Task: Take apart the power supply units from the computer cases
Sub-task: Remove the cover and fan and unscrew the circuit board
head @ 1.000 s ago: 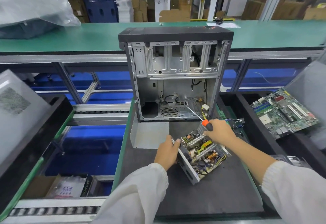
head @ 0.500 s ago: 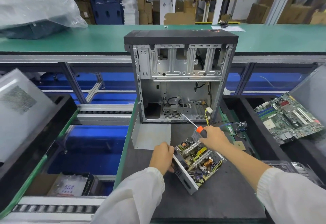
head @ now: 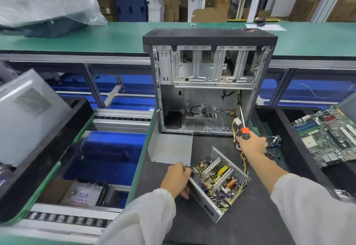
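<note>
From the head view, the opened silver metal power supply unit point(head: 217, 183) lies on the dark foam mat point(head: 250, 215) before the upright grey steel computer case point(head: 208, 82). The left hand point(head: 176, 180) grips its near wall; the right hand point(head: 250, 144) clasps an orange-and-black-handled screwdriver point(head: 244, 127).

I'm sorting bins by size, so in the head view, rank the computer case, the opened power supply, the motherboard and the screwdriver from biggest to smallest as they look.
1. Computer case
2. Power supply and motherboard: they look alike, and the power supply is nearer the camera, so I won't rank them.
3. Screwdriver
</note>
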